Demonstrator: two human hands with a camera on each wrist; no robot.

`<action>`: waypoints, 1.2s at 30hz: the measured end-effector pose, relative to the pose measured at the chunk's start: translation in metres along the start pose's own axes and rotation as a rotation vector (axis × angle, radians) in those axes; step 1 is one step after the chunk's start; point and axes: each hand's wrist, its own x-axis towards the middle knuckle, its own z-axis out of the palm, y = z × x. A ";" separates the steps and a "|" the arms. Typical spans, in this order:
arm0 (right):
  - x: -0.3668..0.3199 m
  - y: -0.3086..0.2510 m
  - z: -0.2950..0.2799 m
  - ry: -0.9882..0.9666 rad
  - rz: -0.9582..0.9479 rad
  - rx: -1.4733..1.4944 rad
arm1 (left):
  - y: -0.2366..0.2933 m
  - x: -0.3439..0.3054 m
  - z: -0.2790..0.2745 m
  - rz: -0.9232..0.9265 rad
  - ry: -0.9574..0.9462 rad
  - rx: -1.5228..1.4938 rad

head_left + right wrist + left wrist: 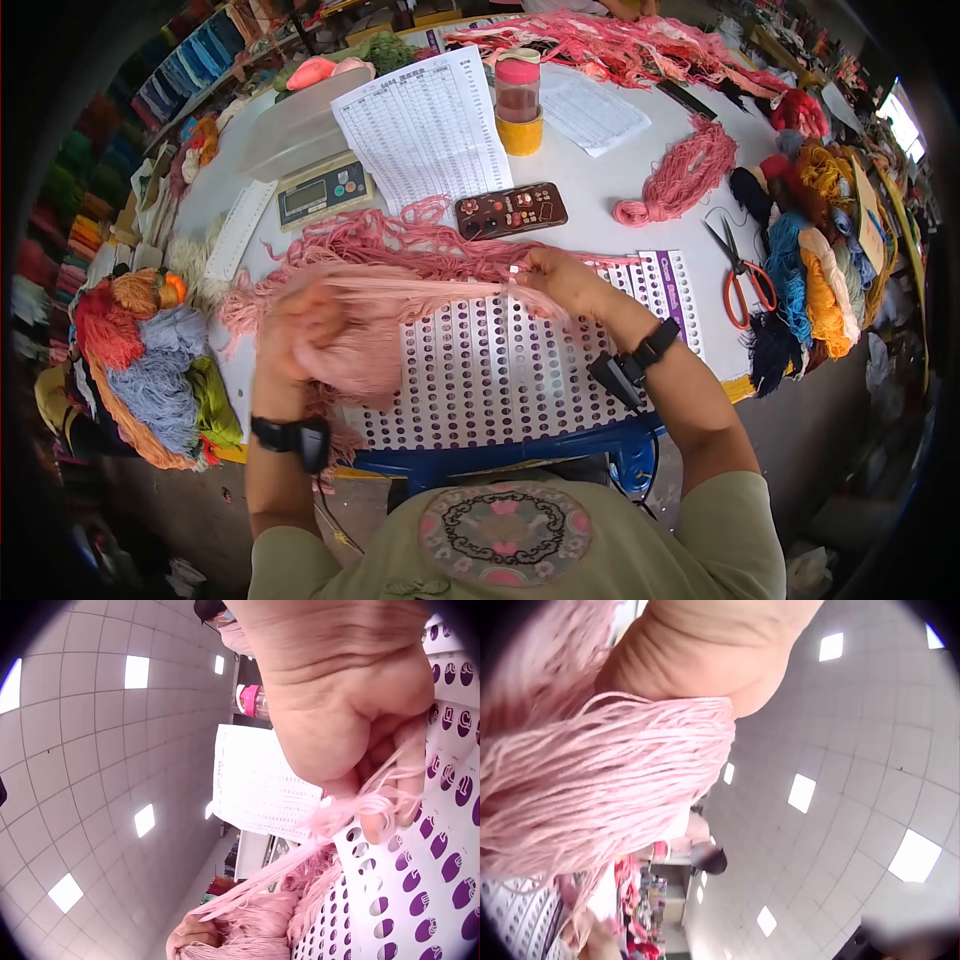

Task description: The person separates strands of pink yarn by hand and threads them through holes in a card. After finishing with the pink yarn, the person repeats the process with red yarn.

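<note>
A thick bundle of light pink yarn (pixel 355 365) hangs from my left hand (pixel 305 330), which grips it and is motion-blurred in the head view. In the left wrist view the yarn strands (pixel 615 772) spread out below the wrist. Several strands stretch across to my right hand (pixel 565 285), whose curled fingers pinch their ends. In the right wrist view a loose tangle of strands (pixel 360 810) sits at those fingertips. Under both hands lie white punched cards (pixel 450 400) with rows of holes and purple print. Darker pink yarn (pixel 370 240) is heaped just behind.
A phone-like brown device (pixel 511 210), a digital scale (pixel 325 190), a printed sheet (pixel 420 130) and a pink-lidded jar (pixel 518 90) stand behind. A pink skein (pixel 690 170) and red-handled scissors (pixel 738 275) lie on the right. Coloured yarn bundles (pixel 165 360) line both table edges.
</note>
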 end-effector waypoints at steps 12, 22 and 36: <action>-0.023 -0.020 0.014 0.131 -0.035 -0.207 | 0.010 -0.029 0.032 0.193 0.439 0.847; -0.098 -0.123 0.076 0.081 -0.301 0.505 | -0.086 0.010 0.137 0.328 -0.269 0.184; -0.100 -0.108 0.088 0.164 -0.375 0.637 | -0.092 -0.006 0.141 0.341 -0.190 0.333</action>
